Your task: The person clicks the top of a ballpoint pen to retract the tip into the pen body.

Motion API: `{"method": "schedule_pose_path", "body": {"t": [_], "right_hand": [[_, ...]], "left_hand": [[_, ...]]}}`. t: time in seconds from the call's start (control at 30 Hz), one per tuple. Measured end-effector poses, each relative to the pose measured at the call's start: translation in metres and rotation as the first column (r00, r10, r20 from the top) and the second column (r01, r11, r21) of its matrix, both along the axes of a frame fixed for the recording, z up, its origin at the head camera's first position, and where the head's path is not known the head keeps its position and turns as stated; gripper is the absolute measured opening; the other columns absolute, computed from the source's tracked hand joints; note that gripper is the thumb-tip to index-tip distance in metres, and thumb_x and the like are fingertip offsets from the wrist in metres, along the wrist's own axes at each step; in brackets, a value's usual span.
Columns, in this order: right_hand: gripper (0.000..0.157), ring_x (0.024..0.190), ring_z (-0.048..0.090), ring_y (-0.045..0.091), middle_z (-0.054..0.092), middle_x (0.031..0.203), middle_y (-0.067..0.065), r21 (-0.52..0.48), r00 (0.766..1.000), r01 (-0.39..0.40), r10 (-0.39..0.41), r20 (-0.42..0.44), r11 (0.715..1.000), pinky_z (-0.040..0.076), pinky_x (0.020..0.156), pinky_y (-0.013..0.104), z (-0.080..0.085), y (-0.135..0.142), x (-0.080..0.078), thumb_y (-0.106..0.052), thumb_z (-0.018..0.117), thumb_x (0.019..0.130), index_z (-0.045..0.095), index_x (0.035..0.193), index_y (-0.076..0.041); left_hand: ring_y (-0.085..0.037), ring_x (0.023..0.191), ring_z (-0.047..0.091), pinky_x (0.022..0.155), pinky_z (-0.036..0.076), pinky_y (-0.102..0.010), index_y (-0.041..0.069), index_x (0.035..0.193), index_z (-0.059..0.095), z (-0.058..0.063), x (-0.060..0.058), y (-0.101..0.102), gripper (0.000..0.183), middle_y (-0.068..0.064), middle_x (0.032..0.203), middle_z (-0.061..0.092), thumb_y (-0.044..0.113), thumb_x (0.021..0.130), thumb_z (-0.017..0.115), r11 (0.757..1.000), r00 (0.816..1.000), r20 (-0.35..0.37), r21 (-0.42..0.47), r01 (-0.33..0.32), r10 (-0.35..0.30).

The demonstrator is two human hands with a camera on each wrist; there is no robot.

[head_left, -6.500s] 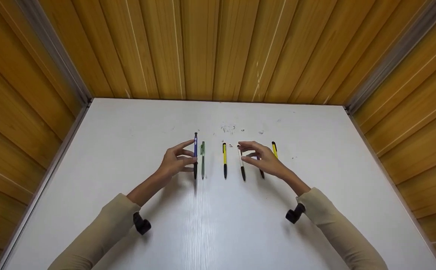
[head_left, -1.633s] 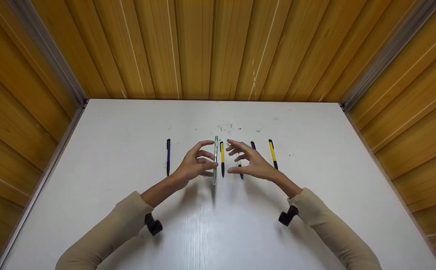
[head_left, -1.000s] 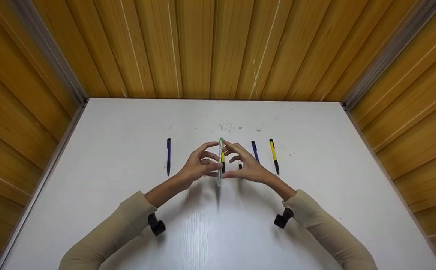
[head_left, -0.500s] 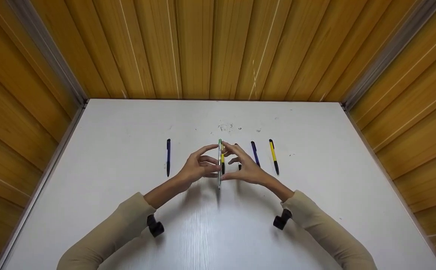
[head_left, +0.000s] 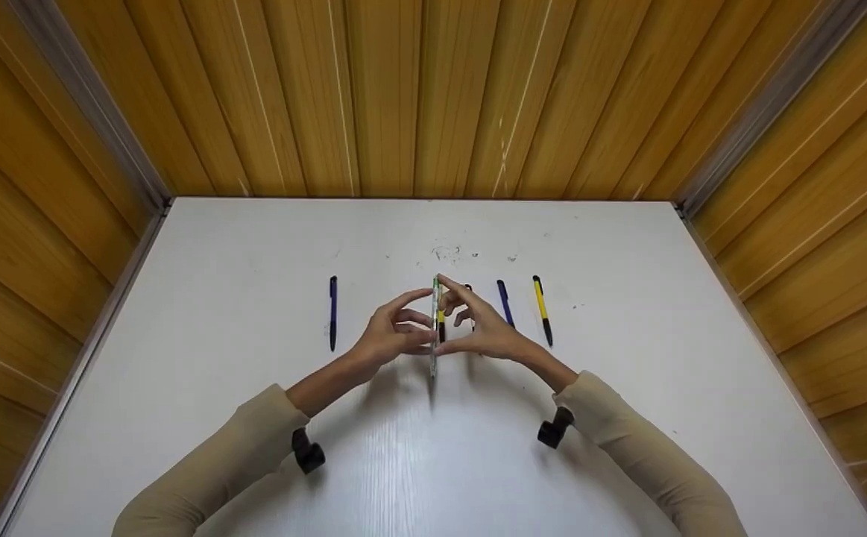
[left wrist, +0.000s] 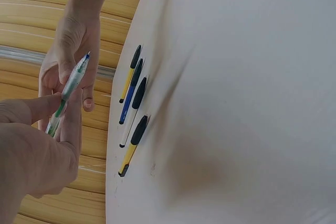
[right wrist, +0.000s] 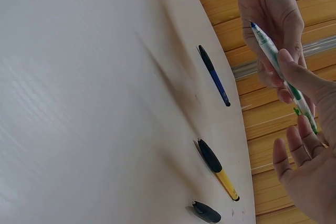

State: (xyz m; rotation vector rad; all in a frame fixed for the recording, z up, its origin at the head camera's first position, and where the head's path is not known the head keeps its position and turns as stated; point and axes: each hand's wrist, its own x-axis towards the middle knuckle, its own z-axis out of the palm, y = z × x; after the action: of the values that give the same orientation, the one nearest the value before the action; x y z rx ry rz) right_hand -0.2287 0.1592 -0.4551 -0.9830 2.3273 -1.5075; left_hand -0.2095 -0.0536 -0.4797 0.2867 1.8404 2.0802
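Note:
A clear pen with green parts (head_left: 434,309) is held up over the table between both hands. My left hand (head_left: 392,332) pinches it between thumb and fingers from the left. From the right, my right hand (head_left: 489,332) has its thumb low on the barrel and its index fingertip at the top end. In the right wrist view the right thumb lies along the clear pen (right wrist: 268,45), whose blue tip points away. Beneath the hands lies a yellow pen (head_left: 442,328), partly covered. A white pen (left wrist: 133,121) beside it is mostly hidden by the right hand in the head view.
A blue pen (head_left: 333,313) lies alone on the left. To the right lie another blue pen (head_left: 505,302) and a yellow pen with a black grip (head_left: 543,309). The white table (head_left: 254,246) is bounded by wood-patterned walls (head_left: 381,97).
Earlier the left hand held a blue pen, which now lies at the left. The left hand has since picked up the green pen and moved it right; the right hand has come in to hold it too.

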Motion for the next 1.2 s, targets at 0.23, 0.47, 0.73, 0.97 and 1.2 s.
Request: {"method": "schedule_pose_path", "body": {"t": [0.23,0.47,0.73,0.97,1.2], "right_hand": [[0.104,0.114,0.054,0.046,0.055,0.12,0.03,0.002,1.0,0.021,-0.021,0.007,1.0,0.053,0.089,0.049,-0.001,-0.002,0.0,0.005,0.088,0.073,0.028,0.157,0.007],[0.1,0.109,0.056,0.037,0.057,0.115,0.03,0.006,0.999,0.041,-0.041,-0.004,0.999,0.053,0.086,0.046,-0.003,-0.005,0.001,0.004,0.089,0.071,0.033,0.154,0.007],[0.106,0.11,0.055,0.037,0.057,0.118,0.028,0.021,1.0,0.024,-0.024,-0.009,0.999,0.052,0.087,0.044,-0.007,0.0,-0.009,0.003,0.089,0.073,0.025,0.158,0.004],[0.111,0.111,0.056,0.03,0.059,0.119,0.02,0.038,1.0,0.009,-0.008,-0.017,0.999,0.055,0.089,0.042,-0.027,0.008,-0.028,-0.007,0.091,0.074,0.022,0.162,-0.006],[0.103,0.112,0.058,0.028,0.059,0.12,0.016,0.05,0.999,0.003,0.0,-0.048,0.999,0.058,0.09,0.047,-0.027,0.008,-0.031,-0.011,0.088,0.079,0.025,0.16,0.001]], "left_hand": [[-0.016,0.087,0.073,0.083,0.067,-0.041,0.01,0.153,0.045,-0.001,0.001,0.005,0.073,-0.011,0.105,0.068,-0.012,0.087,0.068,0.998,0.997,0.023,-0.003,-0.069,0.069],[-0.016,0.082,0.073,0.077,0.067,-0.04,0.012,0.15,0.05,-0.002,0.003,0.008,0.074,-0.011,0.1,0.069,-0.016,0.084,0.066,0.99,0.989,0.052,-0.012,-0.14,0.141],[-0.017,0.086,0.074,0.08,0.067,-0.041,0.012,0.152,0.048,0.001,-0.002,0.008,0.074,-0.017,0.106,0.07,-0.014,0.086,0.067,0.994,0.993,0.021,-0.01,-0.112,0.112],[-0.018,0.088,0.073,0.082,0.067,-0.043,0.01,0.153,0.045,0.004,-0.007,0.008,0.075,-0.019,0.108,0.07,-0.014,0.087,0.069,0.998,0.998,-0.019,-0.017,-0.067,0.066],[-0.016,0.088,0.074,0.081,0.067,-0.04,0.012,0.154,0.045,0.0,-0.01,0.005,0.075,-0.022,0.112,0.07,-0.011,0.088,0.07,0.995,0.998,-0.042,-0.078,-0.056,0.053]]}}
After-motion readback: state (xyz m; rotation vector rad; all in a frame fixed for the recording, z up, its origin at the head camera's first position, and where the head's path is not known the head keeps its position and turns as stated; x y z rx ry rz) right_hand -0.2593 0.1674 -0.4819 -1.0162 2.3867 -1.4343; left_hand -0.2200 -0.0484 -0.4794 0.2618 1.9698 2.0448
